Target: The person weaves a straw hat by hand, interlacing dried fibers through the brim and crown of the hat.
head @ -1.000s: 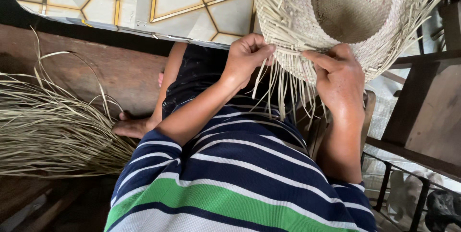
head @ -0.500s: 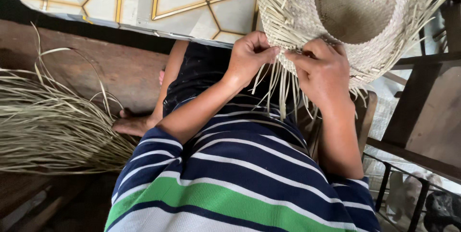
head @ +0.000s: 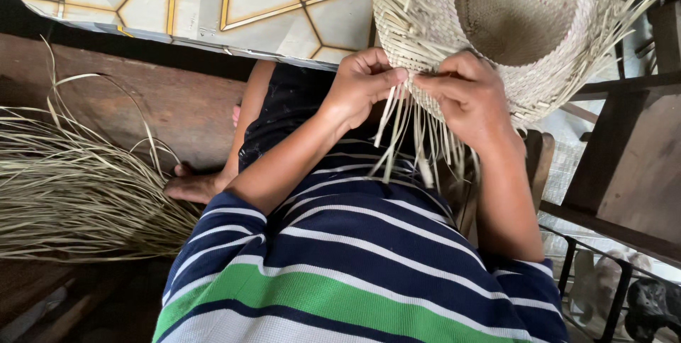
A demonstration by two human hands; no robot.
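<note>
Hands meet at the hat (head: 525,9) brim, left hand (head: 362,87) and right hand (head: 464,98) each pinched shut on loose strands (head: 404,137), hat propped on the lap so the fringe hangs free.

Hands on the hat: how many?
2. The left hand pinches straw strands at the near brim edge of the hat; the right hand grips the brim just beside it, fingertips almost meeting. No other hands show; a bare foot rests lower left.

Loose straw strands (head: 415,137) hang under the hat brim (head: 404,38), crowding both hands; open floor (head: 177,102) lies left.
</note>
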